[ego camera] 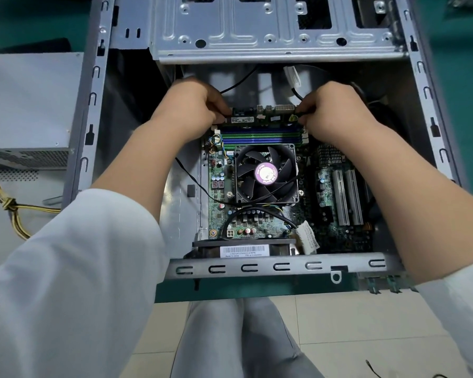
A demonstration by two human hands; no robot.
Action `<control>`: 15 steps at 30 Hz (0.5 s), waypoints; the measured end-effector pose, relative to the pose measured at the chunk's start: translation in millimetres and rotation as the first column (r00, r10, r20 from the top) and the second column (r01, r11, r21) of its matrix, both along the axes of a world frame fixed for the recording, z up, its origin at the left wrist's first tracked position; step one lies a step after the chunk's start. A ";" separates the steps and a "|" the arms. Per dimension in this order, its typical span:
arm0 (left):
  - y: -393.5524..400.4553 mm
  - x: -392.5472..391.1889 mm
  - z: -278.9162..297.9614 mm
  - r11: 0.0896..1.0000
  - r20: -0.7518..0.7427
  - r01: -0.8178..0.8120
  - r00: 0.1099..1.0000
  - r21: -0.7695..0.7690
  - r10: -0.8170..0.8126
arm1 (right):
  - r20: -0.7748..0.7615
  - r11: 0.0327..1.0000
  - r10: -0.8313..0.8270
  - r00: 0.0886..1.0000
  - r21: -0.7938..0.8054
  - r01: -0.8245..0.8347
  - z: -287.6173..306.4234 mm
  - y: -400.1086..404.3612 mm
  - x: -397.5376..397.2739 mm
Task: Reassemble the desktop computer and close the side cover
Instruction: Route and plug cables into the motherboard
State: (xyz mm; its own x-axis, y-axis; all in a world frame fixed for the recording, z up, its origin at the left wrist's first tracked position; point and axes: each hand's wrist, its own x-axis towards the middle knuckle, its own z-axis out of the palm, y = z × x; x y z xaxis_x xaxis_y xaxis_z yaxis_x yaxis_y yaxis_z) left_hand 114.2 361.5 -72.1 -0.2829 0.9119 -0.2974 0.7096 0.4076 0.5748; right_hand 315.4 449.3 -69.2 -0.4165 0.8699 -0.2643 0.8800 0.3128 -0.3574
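Green table [462,77] holds the open computer case [257,267]. Both hands, left [191,105] and right [331,110], pinch the memory stick [246,118] ends. Push down evenly until it clicks, I think.

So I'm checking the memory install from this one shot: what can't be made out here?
- Head view: the ends of the memory module are covered by the left hand and right hand, so whether it is seated in its slot cannot be told.
- The barcode label print is too small to read.
- The power supply is cut off by the left edge.
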 end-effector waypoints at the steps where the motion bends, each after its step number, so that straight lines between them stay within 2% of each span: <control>1: 0.4 -0.2 0.2 1.000 0.000 -0.003 1.000 0.002 0.003 | 0.004 1.000 0.002 1.000 -0.002 -0.002 -0.4 0.2 0.1; 15: -0.6 2.4 1.4 0.999 -0.033 0.021 0.999 -0.028 -0.022 | 0.035 1.000 0.014 0.999 -0.007 -0.014 -3.4 -0.1 -1.2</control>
